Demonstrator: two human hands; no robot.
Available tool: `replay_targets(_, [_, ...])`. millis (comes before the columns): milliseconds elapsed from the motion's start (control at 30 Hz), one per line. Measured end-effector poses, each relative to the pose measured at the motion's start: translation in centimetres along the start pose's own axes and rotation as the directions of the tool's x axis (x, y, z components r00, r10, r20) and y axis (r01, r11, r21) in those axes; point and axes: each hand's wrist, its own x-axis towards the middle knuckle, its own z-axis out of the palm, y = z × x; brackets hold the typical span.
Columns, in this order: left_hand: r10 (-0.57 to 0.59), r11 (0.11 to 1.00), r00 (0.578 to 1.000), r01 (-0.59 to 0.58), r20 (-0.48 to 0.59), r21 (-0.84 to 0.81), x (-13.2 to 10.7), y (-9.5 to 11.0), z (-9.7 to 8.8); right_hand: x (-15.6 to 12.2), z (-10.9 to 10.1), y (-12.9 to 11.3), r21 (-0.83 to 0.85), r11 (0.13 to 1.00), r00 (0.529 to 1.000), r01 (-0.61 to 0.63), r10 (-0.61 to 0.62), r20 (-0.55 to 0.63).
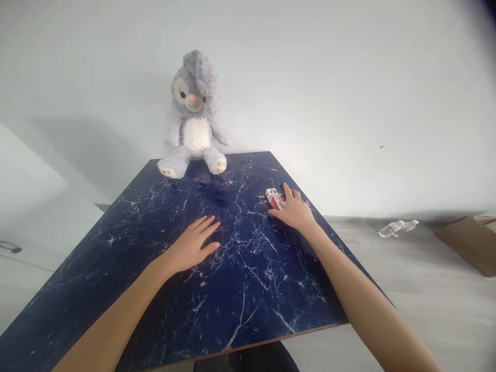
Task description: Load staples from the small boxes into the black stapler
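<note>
My left hand [194,245] lies palm down on the dark blue marble-patterned table [240,289], fingers spread, holding nothing. Near the table's right edge, my right hand [296,211] grips a small white-and-red box [274,198] between thumb and fingers. The box rests on or just over the tabletop; its right part is hidden by the hand. Close by the index fingertip is a small black object [282,190], mostly covered, whose kind I cannot make out.
A grey plush rabbit [197,137] sits at the table's back edge against the white wall [310,77]. On the floor to the right lie a clear plastic bottle [397,227] and a brown cardboard piece [470,243]. A white door or panel [23,206] stands at left.
</note>
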Motion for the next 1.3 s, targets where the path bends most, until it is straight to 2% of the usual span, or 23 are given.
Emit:
replay_targets(233, [-0.004, 1.000, 1.000, 0.004, 0.022, -0.005, 0.0, 0.0, 0.0, 0.0, 0.2, 0.1, -0.011, 1.000, 1.000, 0.015, -0.014, 0.023])
replay_targets(333, [0.005, 1.000, 1.000, -0.005, 0.015, -0.015, -0.1, 0.0, -0.2, 0.2, -0.5, 0.6, 0.034, 0.999, 0.999, 0.006, -0.007, 0.034])
replay_targets(367, [0.006, 1.000, 1.000, -0.006, 0.009, -0.023, -0.1, 0.1, -0.2, 0.2, -0.8, 0.6, 0.055, 0.998, 1.000, -0.005, 0.005, -0.010])
replay_targets(433, [-0.004, 0.999, 1.000, 0.003, -0.009, -0.043, -0.1, 0.2, -0.3, -0.1, -1.6, 0.0, 0.108, 0.994, 0.980, 0.011, 0.010, -0.197])
replay_targets(500, [-0.012, 0.999, 0.999, 0.010, -0.036, -0.053, -0.1, 0.4, -0.4, -0.9, -1.8, -1.5, 0.153, 0.977, 0.921, 0.149, -0.081, -0.380])
replay_targets(533, [-0.013, 0.999, 0.999, 0.011, -0.052, -0.049, -0.1, 0.4, -0.4, -1.4, -1.6, -2.4, 0.166, 0.950, 0.899, 0.263, -0.179, -0.401])
replay_targets(567, [-0.014, 0.999, 0.998, 0.012, -0.066, -0.038, -0.1, 0.3, -0.4, -2.0, -1.1, -3.4, 0.179, 0.906, 0.879, 0.385, -0.300, -0.370])
replay_targets(633, [-0.026, 1.000, 0.996, 0.025, -0.086, -0.010, -0.1, 0.0, -0.4, -3.2, 0.4, -5.2, 0.201, 0.791, 0.814, 0.578, -0.538, -0.221])
replay_targets(700, [-0.053, 0.998, 0.995, 0.054, -0.081, 0.013, -0.2, -0.4, -0.5, -4.0, 2.3, -6.2, 0.204, 0.737, 0.761, 0.644, -0.645, -0.071])
replay_targets(767, [-0.087, 0.996, 0.995, 0.088, -0.048, 0.025, -0.2, -0.8, -0.6, -4.2, 3.9, -6.4, 0.193, 0.740, 0.748, 0.644, -0.662, 0.042])
replay_targets(867, [-0.136, 0.990, 0.991, 0.136, 0.008, 0.035, -0.3, -1.1, -0.7, -3.9, 5.1, -5.9, 0.190, 0.755, 0.750, 0.628, -0.652, 0.110])
replay_targets(1300, [-0.129, 0.991, 0.992, 0.129, 0.002, 0.025, -0.3, -1.3, -0.7, -3.5, 4.9, -5.6, 0.223, 0.730, 0.734, 0.646, -0.675, 0.082])
